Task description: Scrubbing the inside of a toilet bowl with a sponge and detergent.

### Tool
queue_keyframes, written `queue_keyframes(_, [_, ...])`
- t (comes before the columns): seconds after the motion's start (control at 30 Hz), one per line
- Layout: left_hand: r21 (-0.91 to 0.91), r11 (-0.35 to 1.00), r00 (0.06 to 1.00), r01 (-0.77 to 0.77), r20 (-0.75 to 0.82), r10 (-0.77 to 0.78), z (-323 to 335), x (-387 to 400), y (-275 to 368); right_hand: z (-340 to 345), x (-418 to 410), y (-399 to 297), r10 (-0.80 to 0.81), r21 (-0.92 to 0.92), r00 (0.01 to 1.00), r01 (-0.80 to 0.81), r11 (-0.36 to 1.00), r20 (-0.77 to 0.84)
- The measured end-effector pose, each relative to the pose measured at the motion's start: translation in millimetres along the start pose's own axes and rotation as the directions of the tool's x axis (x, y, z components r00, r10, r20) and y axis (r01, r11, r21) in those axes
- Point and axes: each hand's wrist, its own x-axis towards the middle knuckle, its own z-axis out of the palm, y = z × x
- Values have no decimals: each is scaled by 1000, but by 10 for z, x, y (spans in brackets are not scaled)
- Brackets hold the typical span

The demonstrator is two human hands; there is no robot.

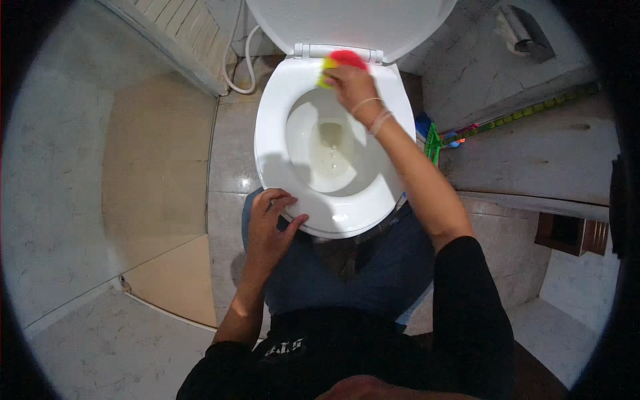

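Observation:
My right hand (354,87) grips a red and yellow sponge (347,59), blurred, at the back of a white toilet seat (272,125) near its hinge. The seat lies down on the bowl, and the white lid (350,20) stands raised behind it. My left hand (272,217) rests on the front left edge of the seat with its fingers apart, holding nothing. Inside the toilet bowl (335,155) there is water with a few bubbles on it. A pale band circles my right wrist.
A white hose (250,60) loops down left of the toilet. To the right, a green brush head (433,142) stands by a ledge with a long green-patterned handle (530,110). A toilet-paper holder (525,37) is on the right wall. At left is a glass panel (155,150).

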Motion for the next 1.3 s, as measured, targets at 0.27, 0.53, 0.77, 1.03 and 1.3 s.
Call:
queue_keyframes(0.27, [-35,999,998,42,-37,-43,-47,-86,-50,343,122,-419,0,86,990,-13,996,144])
queue_keyframes(0.53, [35,987,978,158,-143,-151,-104,-165,-52,403,-228,-1064,-319,363,889,193,912,328])
queue_keyframes(0.77, [-485,838,924,249,-140,-356,-29,-154,-353,472,-612,-1359,-443,253,790,366,895,424])
queue_keyframes(1.03, [-722,661,860,205,-189,-473,-79,-92,-521,-49,-1102,-1376,-225,462,926,63,885,304])
queue_keyframes(1.3, [-331,925,938,185,-221,-267,-17,37,-355,-724,-1784,-1170,-154,261,928,64,963,339])
